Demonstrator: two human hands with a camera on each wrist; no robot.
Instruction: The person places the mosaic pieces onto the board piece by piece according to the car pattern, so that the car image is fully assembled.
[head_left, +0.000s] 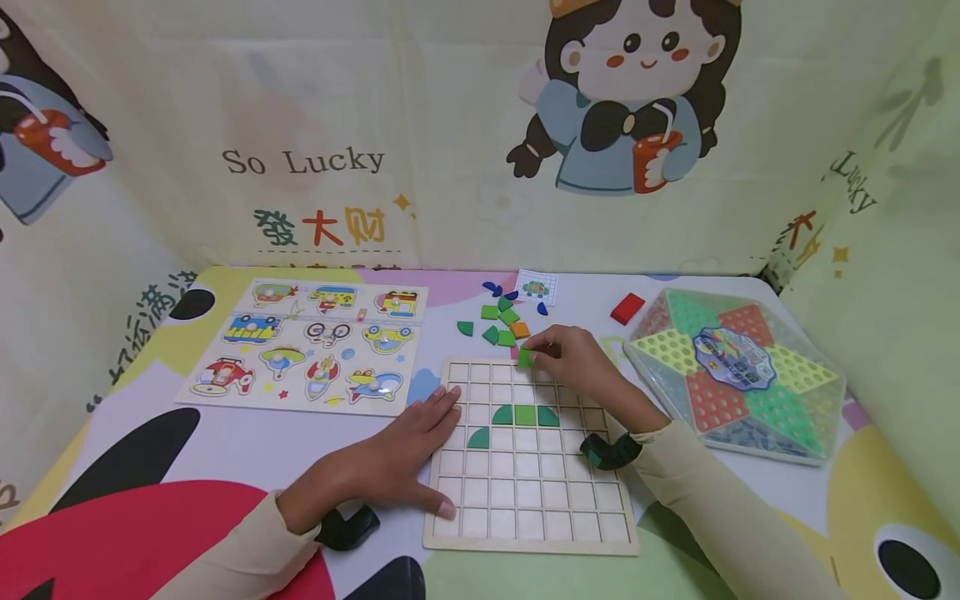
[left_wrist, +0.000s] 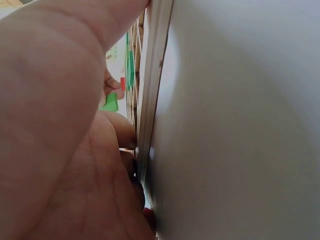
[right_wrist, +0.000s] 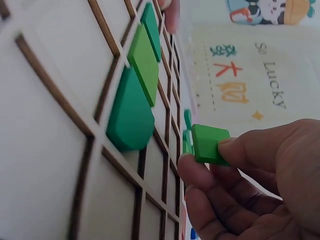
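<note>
Well, a printed cloth (head_left: 450, 100) hangs behind and beside the table (head_left: 247, 450). At the table's left lies a picture board (head_left: 300, 333); at its right, a box (head_left: 738, 375) with coloured triangles. Between them, nearer the wearer, lies the grid (head_left: 525, 492). The left hand (head_left: 382, 458) rests along the grid's left edge, fingers stretched out, holding nothing. The right hand (head_left: 573, 358) has thumb and fingertips drawn together, pinching a green square (right_wrist: 210, 142) in the air by the grid's far edge. Beyond lies a card (head_left: 536, 287); a red block (head_left: 627, 309) sits near the box. Within the grid, a light green square (head_left: 526, 415) stands between two quarter-rounds (head_left: 502, 415), and a third quarter-round (head_left: 478, 437) one row nearer, leftward. Loose pieces (head_left: 508, 317) lie scattered past the far edge.
</note>
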